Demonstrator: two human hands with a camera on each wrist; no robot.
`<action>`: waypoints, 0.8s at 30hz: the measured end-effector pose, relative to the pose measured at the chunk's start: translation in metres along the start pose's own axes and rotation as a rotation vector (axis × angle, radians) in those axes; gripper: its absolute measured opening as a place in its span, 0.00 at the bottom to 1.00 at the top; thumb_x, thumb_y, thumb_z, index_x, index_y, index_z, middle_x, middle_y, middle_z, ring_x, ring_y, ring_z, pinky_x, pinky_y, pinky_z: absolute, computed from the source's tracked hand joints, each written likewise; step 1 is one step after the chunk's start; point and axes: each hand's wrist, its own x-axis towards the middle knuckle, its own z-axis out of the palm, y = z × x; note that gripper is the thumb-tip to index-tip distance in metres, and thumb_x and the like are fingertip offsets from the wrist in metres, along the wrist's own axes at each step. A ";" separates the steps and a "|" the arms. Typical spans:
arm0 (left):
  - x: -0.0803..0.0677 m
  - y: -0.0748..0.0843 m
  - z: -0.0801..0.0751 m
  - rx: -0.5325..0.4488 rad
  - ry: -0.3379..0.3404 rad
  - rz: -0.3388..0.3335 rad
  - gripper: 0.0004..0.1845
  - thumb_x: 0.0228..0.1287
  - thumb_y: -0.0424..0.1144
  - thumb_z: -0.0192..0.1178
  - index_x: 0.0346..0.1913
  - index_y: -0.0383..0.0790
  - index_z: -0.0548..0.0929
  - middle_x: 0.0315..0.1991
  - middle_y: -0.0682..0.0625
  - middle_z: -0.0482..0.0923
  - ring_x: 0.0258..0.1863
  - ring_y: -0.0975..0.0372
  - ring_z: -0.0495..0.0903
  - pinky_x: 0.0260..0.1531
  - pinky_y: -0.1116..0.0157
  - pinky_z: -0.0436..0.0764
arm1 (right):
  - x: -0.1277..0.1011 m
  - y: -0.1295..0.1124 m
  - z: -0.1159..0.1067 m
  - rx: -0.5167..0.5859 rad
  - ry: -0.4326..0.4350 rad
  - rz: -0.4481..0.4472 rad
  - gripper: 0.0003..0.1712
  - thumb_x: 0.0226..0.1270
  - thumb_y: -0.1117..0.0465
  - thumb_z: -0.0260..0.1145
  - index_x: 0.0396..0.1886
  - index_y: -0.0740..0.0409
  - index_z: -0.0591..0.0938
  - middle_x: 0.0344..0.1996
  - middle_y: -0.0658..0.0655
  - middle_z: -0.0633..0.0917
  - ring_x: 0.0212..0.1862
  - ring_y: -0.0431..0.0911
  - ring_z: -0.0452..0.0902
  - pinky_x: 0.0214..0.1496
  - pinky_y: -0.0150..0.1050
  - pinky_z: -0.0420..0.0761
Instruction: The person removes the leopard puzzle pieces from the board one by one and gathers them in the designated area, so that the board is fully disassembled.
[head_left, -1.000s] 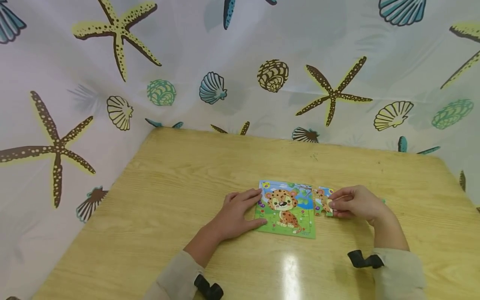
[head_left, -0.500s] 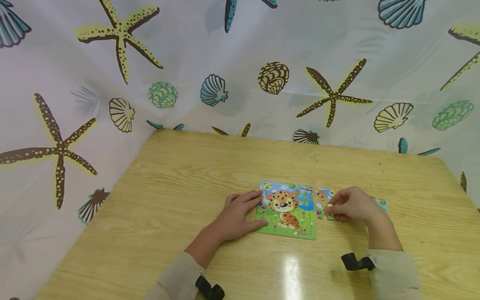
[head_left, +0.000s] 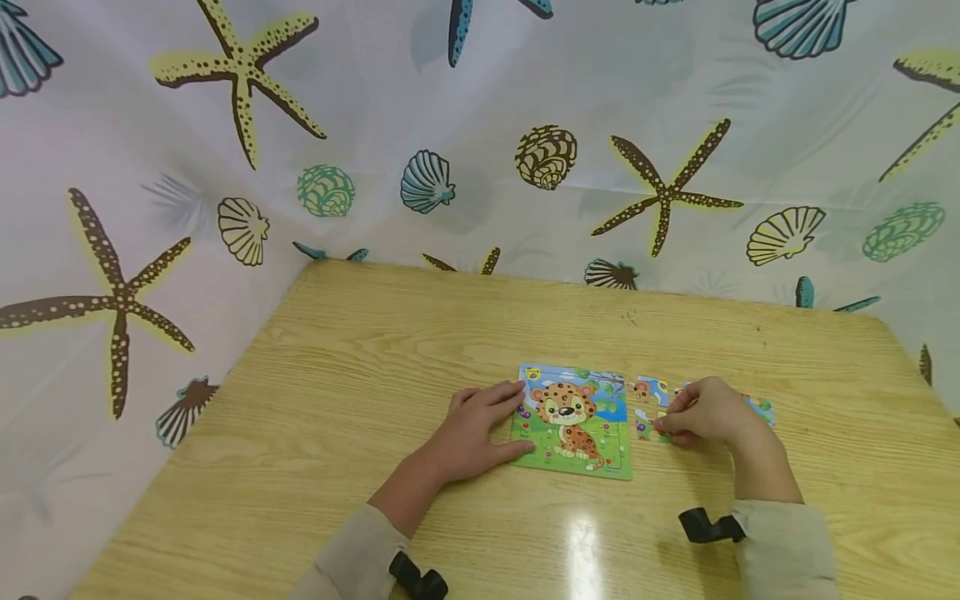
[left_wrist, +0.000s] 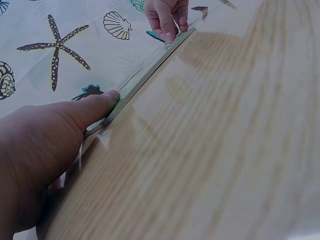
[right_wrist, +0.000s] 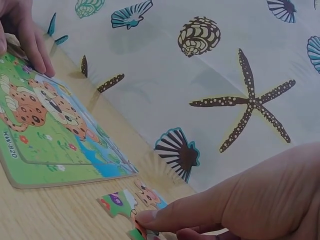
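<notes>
A square picture-puzzle board (head_left: 573, 417) with a spotted cub on green grass lies flat on the table. My left hand (head_left: 476, 437) rests on its left side, fingers extended at the upper corner and the thumb (left_wrist: 102, 106) on top near the lower corner. Just right of the board, several loose puzzle pieces (head_left: 651, 390) lie close together. My right hand (head_left: 708, 412) pinches a small puzzle piece among them, beside a green piece with a purple spot (right_wrist: 119, 201). The thumb and fingers partly hide the pinched piece.
More puzzle pieces (head_left: 762, 408) show behind the right hand, partly covered by it. The wooden table (head_left: 390, 333) meets a white curtain (head_left: 480, 108) printed with shells and starfish at the back and left. Black wrist mounts (head_left: 708, 527) sit on both sleeves.
My right hand has shifted slightly left and toward me, and the upper and lower pieces beside the board now show a gap. The left hand stays in place on the board.
</notes>
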 end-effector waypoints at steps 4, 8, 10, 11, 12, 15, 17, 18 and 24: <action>0.000 -0.001 -0.001 -0.003 -0.006 -0.018 0.42 0.65 0.58 0.64 0.74 0.38 0.66 0.77 0.49 0.61 0.77 0.54 0.59 0.72 0.45 0.53 | -0.001 -0.003 0.000 -0.017 -0.017 -0.013 0.13 0.66 0.62 0.71 0.37 0.68 0.78 0.28 0.55 0.88 0.27 0.42 0.85 0.34 0.37 0.85; 0.000 -0.003 0.001 -0.002 -0.019 -0.029 0.43 0.65 0.59 0.64 0.75 0.39 0.65 0.78 0.50 0.60 0.78 0.55 0.59 0.72 0.46 0.52 | -0.004 -0.009 0.000 -0.058 -0.017 -0.044 0.19 0.70 0.53 0.68 0.39 0.67 0.79 0.24 0.54 0.86 0.25 0.43 0.84 0.35 0.39 0.83; 0.000 -0.003 0.001 -0.006 -0.019 -0.025 0.42 0.65 0.59 0.64 0.75 0.39 0.65 0.78 0.50 0.60 0.78 0.55 0.58 0.72 0.46 0.52 | -0.005 -0.012 0.001 -0.043 -0.027 -0.072 0.21 0.71 0.50 0.67 0.42 0.68 0.80 0.26 0.55 0.86 0.27 0.44 0.85 0.36 0.40 0.84; 0.000 -0.003 0.002 -0.004 -0.018 -0.024 0.42 0.65 0.59 0.64 0.75 0.39 0.65 0.78 0.50 0.60 0.78 0.55 0.59 0.72 0.46 0.52 | -0.004 -0.014 0.003 -0.028 -0.035 -0.088 0.22 0.71 0.50 0.66 0.43 0.69 0.80 0.28 0.56 0.86 0.28 0.44 0.85 0.37 0.40 0.85; 0.000 -0.003 0.002 -0.001 -0.019 -0.025 0.43 0.65 0.59 0.64 0.75 0.39 0.65 0.78 0.50 0.60 0.78 0.55 0.58 0.72 0.46 0.52 | -0.004 -0.016 0.004 -0.008 -0.049 -0.107 0.23 0.71 0.50 0.66 0.45 0.69 0.81 0.30 0.57 0.86 0.29 0.45 0.86 0.38 0.40 0.85; -0.001 -0.003 0.001 0.002 -0.014 -0.019 0.42 0.65 0.59 0.64 0.75 0.38 0.65 0.77 0.49 0.60 0.77 0.55 0.59 0.72 0.45 0.53 | 0.001 -0.021 0.013 0.066 -0.093 -0.145 0.23 0.72 0.53 0.65 0.51 0.71 0.80 0.43 0.62 0.86 0.36 0.46 0.87 0.42 0.39 0.86; -0.001 -0.003 0.000 0.008 -0.012 -0.020 0.43 0.65 0.59 0.64 0.75 0.38 0.65 0.77 0.50 0.60 0.77 0.55 0.60 0.72 0.45 0.53 | 0.004 -0.024 0.019 0.085 -0.108 -0.169 0.23 0.73 0.54 0.65 0.53 0.71 0.80 0.46 0.63 0.85 0.38 0.46 0.86 0.43 0.39 0.86; -0.001 -0.003 0.000 0.009 -0.012 -0.020 0.43 0.65 0.59 0.64 0.75 0.39 0.65 0.77 0.50 0.60 0.77 0.56 0.59 0.72 0.45 0.53 | 0.005 -0.025 0.021 0.092 -0.111 -0.176 0.23 0.73 0.54 0.65 0.54 0.70 0.80 0.47 0.64 0.84 0.38 0.46 0.86 0.43 0.39 0.86; 0.001 -0.003 0.001 -0.001 -0.014 -0.013 0.42 0.65 0.59 0.63 0.75 0.39 0.65 0.78 0.50 0.60 0.77 0.55 0.59 0.72 0.45 0.53 | 0.012 -0.030 0.036 0.099 -0.127 -0.223 0.26 0.74 0.54 0.64 0.62 0.69 0.77 0.47 0.64 0.84 0.39 0.47 0.86 0.44 0.41 0.86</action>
